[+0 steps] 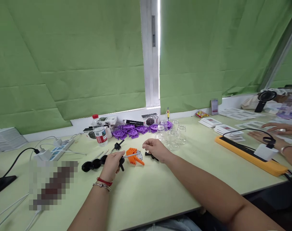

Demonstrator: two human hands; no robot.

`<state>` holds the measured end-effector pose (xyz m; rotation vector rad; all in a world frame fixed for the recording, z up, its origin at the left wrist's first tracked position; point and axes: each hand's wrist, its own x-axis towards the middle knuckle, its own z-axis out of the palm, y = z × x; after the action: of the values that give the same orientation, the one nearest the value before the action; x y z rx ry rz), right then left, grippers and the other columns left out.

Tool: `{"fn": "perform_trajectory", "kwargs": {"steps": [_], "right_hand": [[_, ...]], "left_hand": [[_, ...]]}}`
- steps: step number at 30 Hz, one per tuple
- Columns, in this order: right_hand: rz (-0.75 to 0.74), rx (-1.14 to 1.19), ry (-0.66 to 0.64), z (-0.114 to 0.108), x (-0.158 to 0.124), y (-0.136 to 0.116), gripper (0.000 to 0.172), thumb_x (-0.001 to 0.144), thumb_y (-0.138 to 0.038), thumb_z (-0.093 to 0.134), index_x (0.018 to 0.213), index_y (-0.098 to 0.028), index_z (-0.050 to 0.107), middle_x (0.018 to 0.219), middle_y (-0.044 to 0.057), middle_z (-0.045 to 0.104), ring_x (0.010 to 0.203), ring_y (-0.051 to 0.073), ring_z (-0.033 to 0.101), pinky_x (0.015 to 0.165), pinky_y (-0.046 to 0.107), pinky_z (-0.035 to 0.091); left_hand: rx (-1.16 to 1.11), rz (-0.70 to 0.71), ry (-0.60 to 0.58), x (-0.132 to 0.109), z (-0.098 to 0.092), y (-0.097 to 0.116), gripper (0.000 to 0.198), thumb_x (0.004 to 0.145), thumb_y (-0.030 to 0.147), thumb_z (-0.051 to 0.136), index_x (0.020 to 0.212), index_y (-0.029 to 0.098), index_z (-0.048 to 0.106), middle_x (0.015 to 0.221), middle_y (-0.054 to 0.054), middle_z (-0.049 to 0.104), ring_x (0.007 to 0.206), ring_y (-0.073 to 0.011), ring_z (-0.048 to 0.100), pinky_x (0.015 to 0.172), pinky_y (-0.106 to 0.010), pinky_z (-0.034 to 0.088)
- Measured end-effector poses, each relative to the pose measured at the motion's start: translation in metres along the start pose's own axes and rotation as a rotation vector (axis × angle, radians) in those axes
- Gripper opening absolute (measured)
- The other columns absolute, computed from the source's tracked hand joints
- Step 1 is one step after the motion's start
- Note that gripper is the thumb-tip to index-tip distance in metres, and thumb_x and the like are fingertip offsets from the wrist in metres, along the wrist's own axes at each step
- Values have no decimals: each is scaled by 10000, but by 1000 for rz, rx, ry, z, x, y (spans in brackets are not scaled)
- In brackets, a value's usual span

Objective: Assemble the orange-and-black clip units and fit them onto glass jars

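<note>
My left hand point(112, 165) is closed around a black plastic piece with a thin metal rod point(131, 155) that points to the right. My right hand point(155, 148) has its fingertips pinched together, just beyond the rod's end; anything between them is too small to make out. Orange plastic pieces point(131, 152) lie between the hands, beside a small pile of silvery screws or pins point(139, 156). Small black parts point(149, 155) lie under my right hand. Left of my left hand are round black pieces point(87, 166) with metal rods, and another black piece point(117, 146) sits behind it.
Purple plastic parts point(133, 133), clear glass jars point(173, 141) and a water bottle point(100, 133) stand at the back. A yellow power strip point(252, 157) lies right, near another person's hands point(263, 136) and stacks of white cards point(229, 132). Cables and a white power strip point(61, 150) are left.
</note>
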<state>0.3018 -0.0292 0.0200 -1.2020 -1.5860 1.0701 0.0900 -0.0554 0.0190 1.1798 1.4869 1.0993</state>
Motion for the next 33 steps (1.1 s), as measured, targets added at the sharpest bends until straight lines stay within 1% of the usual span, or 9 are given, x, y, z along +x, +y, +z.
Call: {"fn": "perform_trajectory", "kwargs": {"steps": [2, 6, 10, 14, 19, 21, 23, 27, 33], "right_hand": [[17, 240, -106, 0, -20, -4, 203, 758, -364, 615, 807, -167, 609, 818, 26, 636, 740, 126, 581, 635, 256, 463], [38, 420, -141, 3, -46, -5, 341, 675, -460, 693, 796, -162, 581, 764, 14, 606, 751, 149, 611, 618, 272, 477], [12, 451, -154, 7, -50, 7, 372, 694, -491, 669, 827, -160, 565, 721, 8, 621, 658, 138, 619, 609, 286, 484], [3, 366, -159, 12, -48, 19, 330, 706, -454, 666, 778, -149, 566, 671, 18, 657, 606, 117, 610, 690, 302, 486], [114, 424, -134, 9, -49, 22, 354, 644, -451, 713, 729, -140, 568, 631, 25, 659, 594, 127, 618, 693, 312, 493], [144, 432, -161, 6, -50, 22, 366, 630, -452, 724, 731, -134, 573, 640, 37, 668, 594, 127, 620, 692, 311, 492], [153, 427, -201, 5, -51, 22, 374, 628, -457, 726, 735, -129, 580, 649, 49, 674, 597, 129, 622, 698, 315, 492], [170, 399, -248, 5, -53, 21, 373, 634, -461, 724, 722, -124, 590, 648, 54, 673, 602, 132, 623, 711, 323, 495], [185, 367, -255, 5, -53, 21, 375, 637, -469, 721, 712, -124, 596, 650, 58, 672, 597, 125, 616, 706, 312, 495]], "left_hand": [[29, -69, -3, -1, 4, -1, 374, 692, 520, 571, 577, 209, 398, 455, 71, 356, 314, -54, 230, 310, -202, 181], [118, -149, -19, -4, 12, -3, 373, 712, 546, 544, 591, 210, 437, 422, 77, 327, 293, -61, 220, 296, -207, 179], [171, -170, -14, -10, 20, -5, 385, 701, 561, 562, 581, 216, 439, 407, 85, 295, 287, -71, 233, 294, -212, 173], [179, -152, -118, -14, 23, -7, 438, 703, 623, 531, 585, 202, 503, 380, 66, 335, 289, -101, 309, 312, -224, 206], [-33, 160, -198, -12, 5, -1, 493, 729, 620, 528, 740, 138, 628, 578, -22, 536, 517, -139, 498, 446, -237, 356], [-313, 268, -353, -13, -4, 1, 561, 736, 662, 486, 823, 129, 638, 692, -40, 536, 605, -132, 494, 495, -230, 385], [-554, 270, -631, -15, -9, 1, 732, 694, 787, 368, 859, 124, 631, 674, -37, 491, 570, -126, 451, 454, -227, 369], [-661, 228, -1083, -20, -8, -7, 988, 495, 946, 238, 853, 107, 618, 589, -27, 437, 494, -123, 400, 351, -212, 295], [-600, 143, -1228, -20, -3, -13, 1046, 407, 975, 218, 805, 93, 613, 547, -34, 444, 458, -117, 400, 316, -209, 297]]}}
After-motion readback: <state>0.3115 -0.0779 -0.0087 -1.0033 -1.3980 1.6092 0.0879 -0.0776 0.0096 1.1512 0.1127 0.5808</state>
